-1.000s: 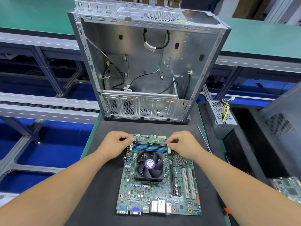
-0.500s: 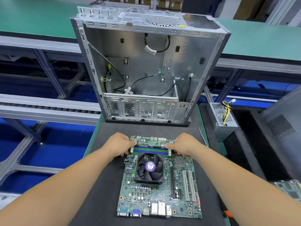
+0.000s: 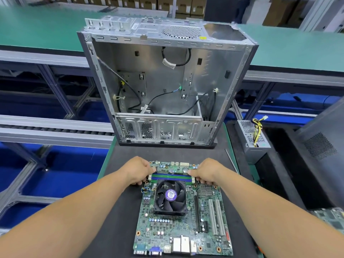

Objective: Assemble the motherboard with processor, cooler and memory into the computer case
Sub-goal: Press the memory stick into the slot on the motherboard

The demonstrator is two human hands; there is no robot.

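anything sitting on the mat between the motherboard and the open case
Nothing visible does. The strip of black mat between the motherboard and the computer case is bare. Inside the case, loose black cables hang across the back panel where the board would presumably seat.

Both hands now sit lower on the motherboard (image 3: 183,218) — the left hand (image 3: 138,171) and right hand (image 3: 206,171) curl over its side edges by the memory slots (image 3: 171,178). The fingers no longer press on top.
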